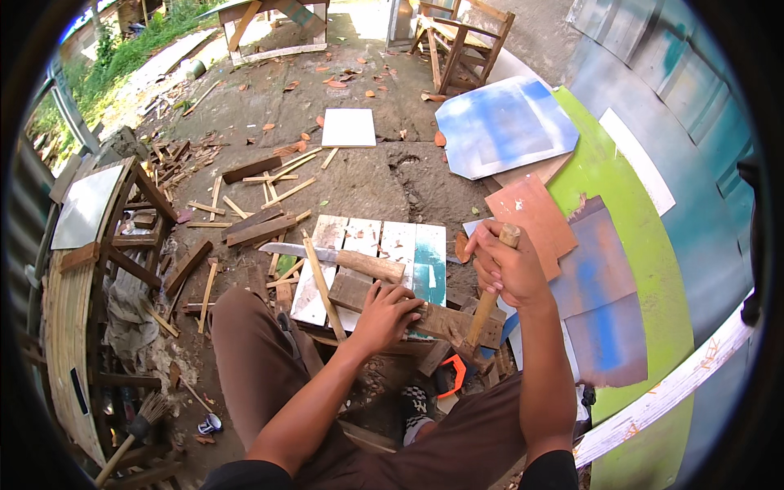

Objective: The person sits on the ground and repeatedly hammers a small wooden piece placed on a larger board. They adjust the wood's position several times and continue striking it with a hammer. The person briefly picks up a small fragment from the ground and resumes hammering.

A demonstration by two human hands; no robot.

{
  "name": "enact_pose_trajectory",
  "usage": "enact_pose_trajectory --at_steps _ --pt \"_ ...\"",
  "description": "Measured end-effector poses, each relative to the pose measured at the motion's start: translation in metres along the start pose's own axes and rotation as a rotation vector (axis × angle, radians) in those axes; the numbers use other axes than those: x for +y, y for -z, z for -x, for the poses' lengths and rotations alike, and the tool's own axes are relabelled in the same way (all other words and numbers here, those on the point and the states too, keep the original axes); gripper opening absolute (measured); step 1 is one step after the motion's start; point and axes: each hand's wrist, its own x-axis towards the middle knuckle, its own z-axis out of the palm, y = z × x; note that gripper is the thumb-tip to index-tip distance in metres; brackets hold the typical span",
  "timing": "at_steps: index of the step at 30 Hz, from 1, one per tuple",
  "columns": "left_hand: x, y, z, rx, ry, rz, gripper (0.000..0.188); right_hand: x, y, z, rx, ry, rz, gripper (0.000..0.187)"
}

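Note:
My left hand (pixel 384 313) is closed over a thick wooden block (pixel 445 322), holding it down on a low slatted bench (pixel 388 237) in white and teal. In my right hand (pixel 510 265) is a tool with a round wooden handle (pixel 483 314). The handle's top end sticks out above the fist. Its lower end reaches the block's right end, and I cannot make out the working head there. A machete (pixel 359 260) with a wooden grip lies across the bench, beyond my left hand. One thin wood strip (pixel 322 286) slants over the bench beside the block.
Loose wood sticks (pixel 269 196) lie on the ground at the left. An orange-handled saw (pixel 452 376) is below the block, between my legs. Painted sheets (pixel 506 126) and a green panel (pixel 653 278) cover the right side. A chair (pixel 461 41) stands far back.

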Motion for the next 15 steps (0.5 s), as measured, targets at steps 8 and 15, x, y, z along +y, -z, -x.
enact_pose_trajectory --at_steps 8,15 --pt "0.009 -0.002 -0.005 -0.085 0.034 0.060 0.036 0.009 -0.008 -0.060 -0.130 -0.215 0.119 0.033" --pt "-0.007 0.011 -0.016 -0.135 0.052 0.161 0.042 0.025 -0.035 -0.092 -0.177 -0.272 0.240 0.035"
